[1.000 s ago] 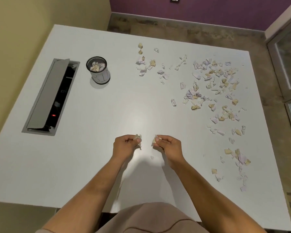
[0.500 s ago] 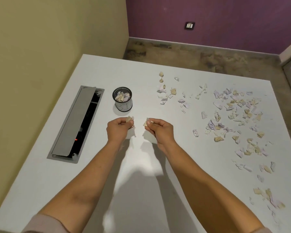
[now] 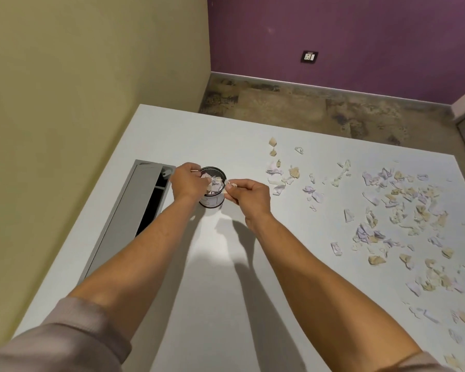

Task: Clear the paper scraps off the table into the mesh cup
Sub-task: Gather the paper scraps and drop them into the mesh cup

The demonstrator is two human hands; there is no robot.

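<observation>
The black mesh cup (image 3: pixel 213 201) stands on the white table (image 3: pixel 226 264), partly filled with paper scraps. My left hand (image 3: pixel 187 182) is over the cup's left rim, fingers pinched on a paper scrap at the opening. My right hand (image 3: pixel 249 196) is at the cup's right rim, pinching a small pale scrap (image 3: pixel 230 185). Many beige, white and lilac paper scraps (image 3: pixel 395 210) lie scattered over the right half of the table, with a smaller cluster (image 3: pixel 279 173) just right of the cup.
A grey cable hatch (image 3: pixel 134 210) with its lid raised is set into the table, left of the cup. A yellow wall runs along the table's left side. The table's far edge meets a stone floor and a purple wall.
Both hands have moved forward from the near middle of the table to the cup, each carrying its scrap. The view has tilted up and drawn closer to the cup.
</observation>
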